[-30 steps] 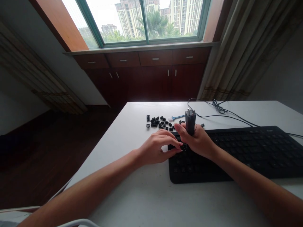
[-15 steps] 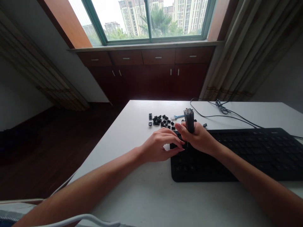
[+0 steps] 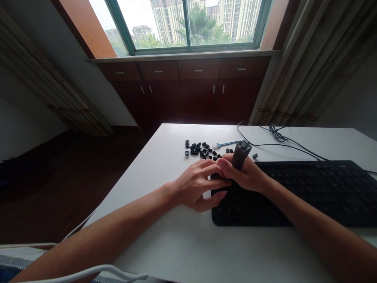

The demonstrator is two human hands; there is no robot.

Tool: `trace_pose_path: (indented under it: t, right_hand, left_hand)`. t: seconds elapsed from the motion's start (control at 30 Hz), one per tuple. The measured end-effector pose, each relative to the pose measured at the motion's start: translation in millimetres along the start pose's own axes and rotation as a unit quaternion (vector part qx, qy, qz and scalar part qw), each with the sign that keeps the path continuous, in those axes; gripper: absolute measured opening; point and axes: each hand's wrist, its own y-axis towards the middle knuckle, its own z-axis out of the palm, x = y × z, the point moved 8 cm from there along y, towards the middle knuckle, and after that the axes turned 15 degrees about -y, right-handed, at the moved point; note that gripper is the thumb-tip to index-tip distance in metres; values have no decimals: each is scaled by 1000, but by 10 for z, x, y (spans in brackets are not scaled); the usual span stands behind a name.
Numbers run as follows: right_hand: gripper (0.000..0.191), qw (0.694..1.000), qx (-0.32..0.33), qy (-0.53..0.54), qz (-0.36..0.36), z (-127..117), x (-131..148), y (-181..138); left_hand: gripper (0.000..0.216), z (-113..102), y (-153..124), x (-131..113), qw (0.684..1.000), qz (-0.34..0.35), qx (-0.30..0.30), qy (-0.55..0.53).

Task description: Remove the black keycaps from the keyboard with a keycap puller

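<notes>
- The right hand (image 3: 249,175) is wrapped in a fist around a dark keycap puller (image 3: 240,154). The tool is tilted, its top leaning away toward the right and its lower end buried in the fist over the near-left corner of the keyboard (image 3: 309,192). A full-fist grip like this seems meant to give leverage at the tip.
- The left hand (image 3: 198,184) lies just beside the right, touching it. Its fingers are curled narrow and reach onto the left edge of the keyboard, right under the tool's lower end. Whether it pinches a loose key there I cannot tell, as the fingers hide the spot. Its placement looks like bracing, either steadying the board or guiding the tool's tip.
- The keyboard lies flat on the white surface (image 3: 176,243), long side toward the person, and its cable (image 3: 277,139) trails off to the far right.
- A scatter of loose black keycaps (image 3: 202,151) sits beyond the hands, near the keyboard's far-left corner. It is close enough to drop pieces into, yet out of the working area.
- A small blue brush (image 3: 225,144) lies just past the keycaps, apart from both hands.
</notes>
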Motion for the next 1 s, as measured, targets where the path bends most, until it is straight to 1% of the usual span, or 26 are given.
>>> trace_pose_path:
  t: [0.1, 0.27, 0.4, 0.53, 0.63, 0.9, 1.0]
  right_hand:
    - [43, 1000, -1, -13, 7, -7, -12, 11]
    - [42, 999, -7, -43, -2, -5, 9, 0]
    - [41, 999, -36, -38, 0, -17, 6, -34]
    - [44, 999, -47, -26, 0, -18, 8, -43]
    - [44, 998, -61, -19, -1, -43, 14, -42]
    - [44, 998, -68, -7, -6, -46, 14, -35]
    - [45, 998, -69, -2, -2, -45, 15, -28]
  left_hand:
    - [31, 12, -1, 12, 1000, -13, 18, 14]
    - [19, 52, -14, -32, 998, -8, 32, 53]
    - [24, 130, -6, -52, 995, -22, 61, 79]
    - [24, 198, 31, -60, 994, -50, 86, 45]
    - [24, 216, 51, -55, 993, -73, 91, 19]
    - [25, 199, 65, -36, 993, -81, 87, -6]
    - [24, 190, 80, -32, 993, -83, 76, -23]
